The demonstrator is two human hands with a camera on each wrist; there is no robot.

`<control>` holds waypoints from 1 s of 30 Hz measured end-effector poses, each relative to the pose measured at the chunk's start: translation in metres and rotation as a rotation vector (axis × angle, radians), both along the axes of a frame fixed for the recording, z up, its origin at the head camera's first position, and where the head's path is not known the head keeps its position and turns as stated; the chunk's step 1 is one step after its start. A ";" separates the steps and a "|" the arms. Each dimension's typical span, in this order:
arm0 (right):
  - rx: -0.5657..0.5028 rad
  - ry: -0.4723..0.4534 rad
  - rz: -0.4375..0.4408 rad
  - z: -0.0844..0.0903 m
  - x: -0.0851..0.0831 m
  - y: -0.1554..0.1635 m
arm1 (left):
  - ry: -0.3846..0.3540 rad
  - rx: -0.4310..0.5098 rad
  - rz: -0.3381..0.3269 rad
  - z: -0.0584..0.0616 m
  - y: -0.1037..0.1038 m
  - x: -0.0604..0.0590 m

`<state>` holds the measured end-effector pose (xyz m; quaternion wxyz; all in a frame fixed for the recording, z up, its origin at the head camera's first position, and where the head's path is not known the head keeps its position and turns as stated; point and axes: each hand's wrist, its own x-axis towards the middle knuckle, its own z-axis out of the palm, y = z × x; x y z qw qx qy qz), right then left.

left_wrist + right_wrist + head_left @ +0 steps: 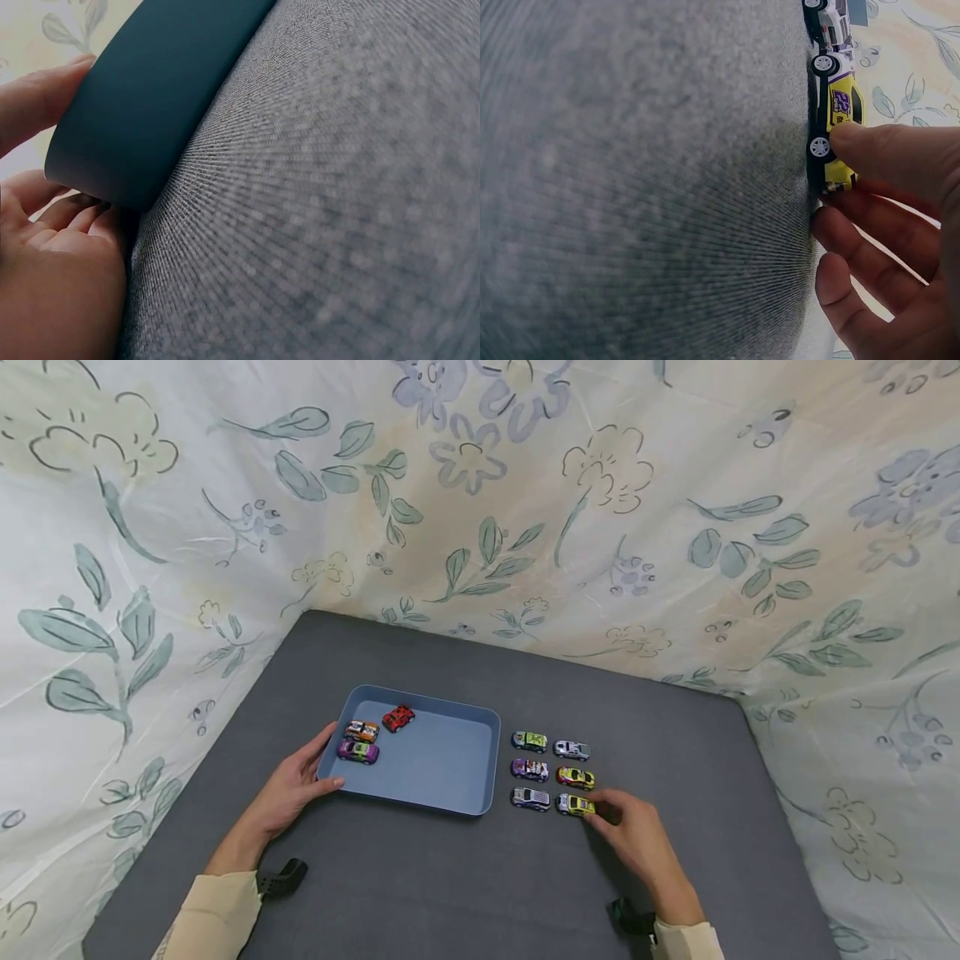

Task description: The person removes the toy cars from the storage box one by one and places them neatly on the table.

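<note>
grey felt tabletop (420, 877) under a flowered cloth carries six small cars in a grid. the right hand (633, 835) pinches the yellow toy car (575, 805) at the near right corner (long axis left-right), just left of its fingertips. the left hand (288, 789) grips the blue plastic tray (450, 764) by a corner, well apart from this car.

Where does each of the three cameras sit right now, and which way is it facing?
Head: worn high, looking forward and down at the grey mat, blue tray and toy cars; both forearms and hands show.
Left wrist: low at the mat, facing the tray corner, which the left hand holds.
Right wrist: low at the mat, facing the yellow car, which the right hand touches.
Shared: head and right wrist both show that yellow car; head and left wrist the tray.
</note>
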<state>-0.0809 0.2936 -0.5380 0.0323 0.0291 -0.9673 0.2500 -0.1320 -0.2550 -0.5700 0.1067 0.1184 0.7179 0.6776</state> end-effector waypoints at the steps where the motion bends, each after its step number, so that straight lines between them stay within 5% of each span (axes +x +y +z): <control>1: -0.003 -0.002 -0.002 0.000 0.000 0.000 | -0.002 0.000 0.000 0.000 0.000 0.000; 25: -0.013 -0.033 -0.020 0.001 -0.001 -0.002 | -0.002 0.045 -0.015 0.001 -0.001 -0.001; 30: -0.054 0.082 -0.014 0.006 0.000 -0.003 | -0.005 0.049 -0.017 0.001 -0.001 -0.002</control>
